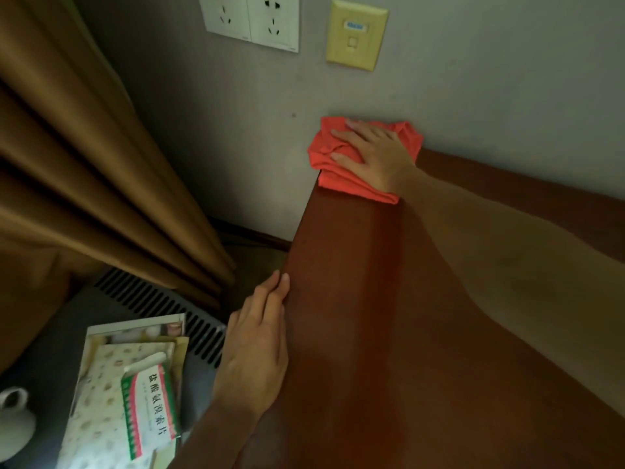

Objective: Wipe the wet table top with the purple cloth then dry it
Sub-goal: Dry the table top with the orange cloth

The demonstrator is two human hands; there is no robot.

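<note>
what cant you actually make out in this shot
Head view only:
- Table top: wet or dry cannot be told; dim light, no droplets show.
- Cloth looks red-orange, not purple; the right hand covers its middle.
- Left hand: palm side hidden against the table edge.
- Medicine box: small print too fine.
- White jug: cut off by the left edge.

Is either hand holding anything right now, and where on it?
Right hand presses flat on top of the bunched cloth; left hand rests on the table edge.
</note>
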